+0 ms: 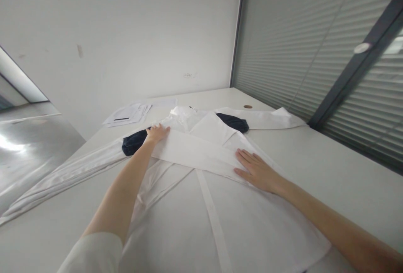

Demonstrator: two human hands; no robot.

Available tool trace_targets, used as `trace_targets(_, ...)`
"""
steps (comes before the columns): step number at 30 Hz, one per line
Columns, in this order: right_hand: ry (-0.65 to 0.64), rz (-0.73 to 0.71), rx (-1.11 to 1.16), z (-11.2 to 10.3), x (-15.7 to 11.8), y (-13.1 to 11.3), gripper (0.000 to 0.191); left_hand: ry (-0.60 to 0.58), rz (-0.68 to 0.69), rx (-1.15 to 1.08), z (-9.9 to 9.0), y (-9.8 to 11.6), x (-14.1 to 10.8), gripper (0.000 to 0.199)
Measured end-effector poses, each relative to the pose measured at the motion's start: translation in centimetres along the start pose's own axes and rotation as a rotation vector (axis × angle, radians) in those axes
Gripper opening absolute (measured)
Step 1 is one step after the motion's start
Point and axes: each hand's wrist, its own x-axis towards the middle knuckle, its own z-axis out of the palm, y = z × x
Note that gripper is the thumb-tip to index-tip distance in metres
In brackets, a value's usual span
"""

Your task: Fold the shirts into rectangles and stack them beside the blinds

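A white shirt (176, 210) lies spread on the table with its collar (182, 115) at the far end. A long white sleeve (201, 151) crosses its chest from left to right. My left hand (156, 133) rests on the left end of that sleeve, by the shoulder, fingers spread. On its right part lies my right hand (256, 170), palm down and fingers stretched out. Dark navy cloth, like short sleeves, pokes out at the left (136, 142) and at the right (234, 122). More white sleeves reach out to the left (75, 170) and right (270, 118).
Loose paper sheets (129, 114) lie at the table's back left. A round cable hole (248, 106) is at the back right of the white table (330, 159). A wall (132, 34) stands behind, and blinds (292, 34) line the right side.
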Motion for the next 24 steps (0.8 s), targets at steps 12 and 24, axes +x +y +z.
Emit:
trace_targets(12,0.021,-0.005,-0.009,-0.1,0.0,-0.2,0.078,-0.081,-0.071,-0.715,-0.8,4.0,6.2,0.037)
trace_targets(24,-0.017,0.030,0.005,-0.7,-0.1,-0.7,0.078,-0.149,-0.144,-1.113,-1.1,3.9,7.0,0.034)
